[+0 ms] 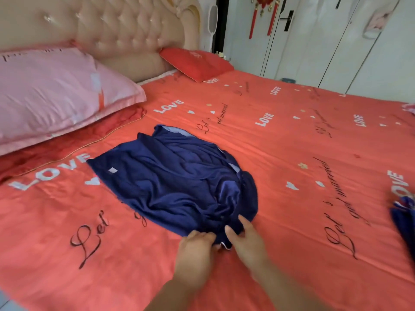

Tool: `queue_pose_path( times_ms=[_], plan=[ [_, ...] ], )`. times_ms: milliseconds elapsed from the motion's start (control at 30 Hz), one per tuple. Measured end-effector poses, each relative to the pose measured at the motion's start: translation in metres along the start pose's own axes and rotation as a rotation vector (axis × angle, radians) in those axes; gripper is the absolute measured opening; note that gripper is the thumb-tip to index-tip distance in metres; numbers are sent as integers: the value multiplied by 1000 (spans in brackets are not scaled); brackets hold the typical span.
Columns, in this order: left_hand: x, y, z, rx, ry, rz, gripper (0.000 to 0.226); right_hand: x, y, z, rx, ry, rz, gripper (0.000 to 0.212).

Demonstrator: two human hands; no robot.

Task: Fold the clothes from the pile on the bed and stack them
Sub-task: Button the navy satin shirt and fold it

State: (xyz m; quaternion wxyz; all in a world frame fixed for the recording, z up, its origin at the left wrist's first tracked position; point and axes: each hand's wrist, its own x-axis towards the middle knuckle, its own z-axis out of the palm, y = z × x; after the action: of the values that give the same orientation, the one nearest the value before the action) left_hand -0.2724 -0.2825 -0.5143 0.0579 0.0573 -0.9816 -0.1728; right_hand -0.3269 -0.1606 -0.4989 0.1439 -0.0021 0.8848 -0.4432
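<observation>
**Two hands at the hem of one navy garment**

One navy garment [179,176] lies crumpled on the bed [303,142], in its middle stretch and closer to the near edge than the far one. It bears one small white patch, and pale blue lining shows at its far edge and at one fold.

Both hands are at the garment's near hem, close together. The left hand [197,242] has its fingers curled over the hem and grips the cloth. The right hand [246,237] pinches the hem between thumb and forefinger; its other fingers are hidden under the hand. Motion blur softens both hands, and both forearms are cut off by the picture's bottom edge.

A second navy piece [404,217] lies at the bed's right edge, mostly cut off, so what kind of clothing it is cannot be told.

There are three pillows at the head end: one pink pillow [56,93] on top of a red one [67,142], which it mostly hides, and one small red pillow [195,63] against the tufted headboard [123,30] at the far corner. Beyond the far edge stand white wardrobe doors [336,46].
</observation>
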Motion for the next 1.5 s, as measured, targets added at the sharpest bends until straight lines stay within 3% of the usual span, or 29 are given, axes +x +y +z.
queue_pose_path(
  times_ms=[67, 133, 233, 500, 567, 667, 767, 833, 933, 1100, 1233, 1300, 1367, 1500],
  plan=[
    [-10, 19, 2, -118, -15, 13, 25, -1, -6, 0, 225, -56, 76, 49],
    [-21, 37, 0, -359, -5, -33, 20, -7, -4, -12, 206, -56, 29, 53],
    [-37, 71, -9, -597, -41, -57, 16, -25, 5, -54, -95, 80, -139, 57],
    [-105, 189, -22, -803, -457, 149, 19, -144, 66, -217, -568, -49, -381, 75],
    [-114, 200, -29, -750, -437, 233, 16, -178, 89, -258, -683, -38, -339, 80],
    [-109, 204, -37, -634, -265, 266, 15, -220, 124, -302, -768, 16, -227, 82],
    [-95, 210, -37, -531, -164, 280, 16, -245, 155, -315, -692, -27, -113, 82],
    [-82, 215, -32, -431, -174, 302, 20, -249, 178, -311, -533, -44, -46, 78],
    [-57, 219, -19, -303, -184, 302, 33, -241, 203, -296, -346, 102, 75, 57],
    [-21, 225, 10, -131, -256, 418, 51, -218, 212, -259, -387, 192, 168, 44],
    [3, 228, 36, 249, -355, 518, 65, -204, 212, -248, -419, 190, 222, 20],
    [9, 230, 43, 361, -426, 521, 58, -201, 211, -248, -439, 197, 194, 16],
    [10, 235, 43, 406, -381, 556, 37, -199, 208, -255, -483, 240, 157, 15],
    [3, 242, 11, 201, -43, 504, 23, -204, 183, -275, -528, 475, 111, 12]
  ],
)
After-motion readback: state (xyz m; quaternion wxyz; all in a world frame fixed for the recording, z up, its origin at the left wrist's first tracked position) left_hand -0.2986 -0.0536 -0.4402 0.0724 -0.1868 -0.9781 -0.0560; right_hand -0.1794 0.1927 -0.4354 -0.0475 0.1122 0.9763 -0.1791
